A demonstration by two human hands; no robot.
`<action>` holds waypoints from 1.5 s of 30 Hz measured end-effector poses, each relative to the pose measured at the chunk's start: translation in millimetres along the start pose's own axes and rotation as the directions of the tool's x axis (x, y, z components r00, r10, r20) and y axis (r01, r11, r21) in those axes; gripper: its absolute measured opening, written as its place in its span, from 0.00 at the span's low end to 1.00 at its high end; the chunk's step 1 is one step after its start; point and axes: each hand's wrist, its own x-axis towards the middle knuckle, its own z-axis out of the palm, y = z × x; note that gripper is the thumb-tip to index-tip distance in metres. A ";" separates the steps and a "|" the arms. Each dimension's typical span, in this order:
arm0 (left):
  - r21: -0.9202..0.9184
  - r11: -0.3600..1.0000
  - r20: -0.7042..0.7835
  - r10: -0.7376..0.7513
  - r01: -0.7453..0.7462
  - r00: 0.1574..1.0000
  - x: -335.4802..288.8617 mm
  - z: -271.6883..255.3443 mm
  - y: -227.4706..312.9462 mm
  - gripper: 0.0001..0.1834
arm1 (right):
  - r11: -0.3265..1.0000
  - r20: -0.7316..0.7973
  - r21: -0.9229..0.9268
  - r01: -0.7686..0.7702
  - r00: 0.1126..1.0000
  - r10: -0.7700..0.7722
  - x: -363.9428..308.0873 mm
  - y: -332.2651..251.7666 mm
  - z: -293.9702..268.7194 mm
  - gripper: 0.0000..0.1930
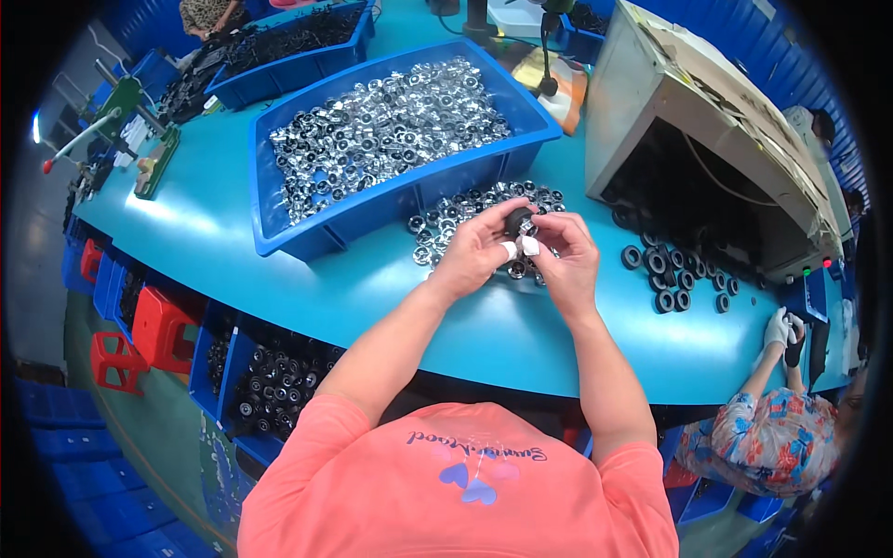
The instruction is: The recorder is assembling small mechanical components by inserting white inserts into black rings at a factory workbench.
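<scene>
The left hand and right hand, fingers bent and nearly closed, pinch one black-and-chrome part between them, above one pile of chrome rings. Two thumbs wear white covers. Beyond stands one bin of many more; over a dozen black rings lie to the right.

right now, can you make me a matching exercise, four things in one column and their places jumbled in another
1. black rings
2. red stools
3. black round part
4. green lever tool

A. on the table, left of the large blue bin
B. between left hand and right hand
C. by the pale box
D. below the table's left edge

Pairs: 1-C, 2-D, 3-B, 4-A
</scene>
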 end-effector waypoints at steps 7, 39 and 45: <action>0.027 1.000 0.000 -0.016 0.016 1.000 -0.4 4.9 -0.3 0.30 | 0.983 -0.035 -0.165 0.084 0.995 -0.091 -4.5 -7.0 6.2 0.17; 0.236 0.970 -0.050 0.079 -0.065 0.996 -2.7 3.2 3.1 0.21 | 0.990 0.093 0.087 -0.110 0.990 0.102 -3.8 -7.1 2.2 0.18; 0.388 0.922 -0.158 0.061 0.005 0.986 -2.5 5.8 -1.3 0.17 | 0.983 0.088 0.025 -0.179 0.980 0.177 -6.7 3.3 -1.6 0.15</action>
